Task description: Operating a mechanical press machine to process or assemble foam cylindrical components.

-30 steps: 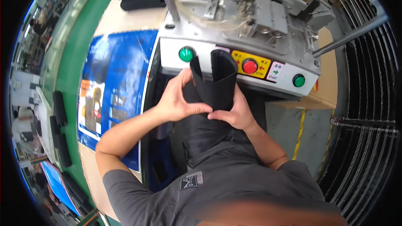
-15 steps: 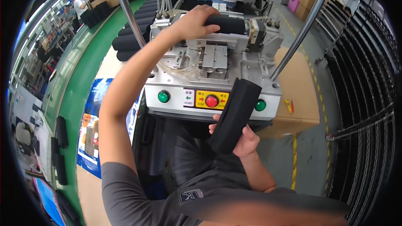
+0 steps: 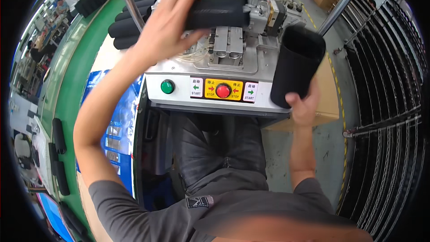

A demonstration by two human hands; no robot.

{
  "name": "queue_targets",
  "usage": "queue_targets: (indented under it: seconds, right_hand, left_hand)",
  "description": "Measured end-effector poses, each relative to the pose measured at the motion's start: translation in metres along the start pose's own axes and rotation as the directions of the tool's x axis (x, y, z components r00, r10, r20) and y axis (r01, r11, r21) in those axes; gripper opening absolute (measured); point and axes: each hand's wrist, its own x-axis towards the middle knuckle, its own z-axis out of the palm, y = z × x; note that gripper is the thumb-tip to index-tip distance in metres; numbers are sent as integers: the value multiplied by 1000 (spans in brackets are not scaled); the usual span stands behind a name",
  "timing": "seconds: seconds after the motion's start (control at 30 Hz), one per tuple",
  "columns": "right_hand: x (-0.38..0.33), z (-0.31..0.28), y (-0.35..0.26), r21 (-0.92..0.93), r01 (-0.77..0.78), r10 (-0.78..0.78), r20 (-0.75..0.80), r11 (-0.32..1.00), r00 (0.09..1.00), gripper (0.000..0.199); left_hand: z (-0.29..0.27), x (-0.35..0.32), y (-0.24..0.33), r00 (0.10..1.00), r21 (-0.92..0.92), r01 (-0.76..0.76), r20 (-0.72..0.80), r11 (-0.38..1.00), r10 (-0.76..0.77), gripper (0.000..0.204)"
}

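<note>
Left hand (image 3: 168, 22) grips a black foam sleeve (image 3: 218, 11) lying on the machine fixture (image 3: 228, 47); right hand (image 3: 304, 105) clasps an upright black foam tube (image 3: 295, 65), its fingertips apparently hidden behind.

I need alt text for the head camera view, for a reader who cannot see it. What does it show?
A person's left hand grips a black foam tube lying on a metal machine, while the right hand holds a second, open-ended black tube upright beside it. The machine's front panel has a green button and a red button.
</note>
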Motion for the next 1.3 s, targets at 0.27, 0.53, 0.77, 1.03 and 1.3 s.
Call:
queue_targets:
  seconds: [0.27,0.53,0.77,1.03,1.3]
  right_hand:
    - [167,89,-33,-790,603,-206,575,111,792,75]
    - [272,119,15,-804,592,328,576,59,749,71]
    - [287,122,36,-829,544,440,541,132,717,70]
    - [296,125,38,-873,477,478,464,103,746,70]
    - [288,127,37,-861,487,472,494,147,730,71]
  left_hand:
    - [-39,-171,98,783,-470,390,622,792,-17,77]
    - [-3,-232,87,715,-501,378,692,779,99,68]
    - [-7,-234,84,683,-487,428,726,761,80,65]
    - [-6,-231,87,665,-485,450,743,750,81,65]
    - [-5,-231,87,673,-471,444,737,762,63,65]
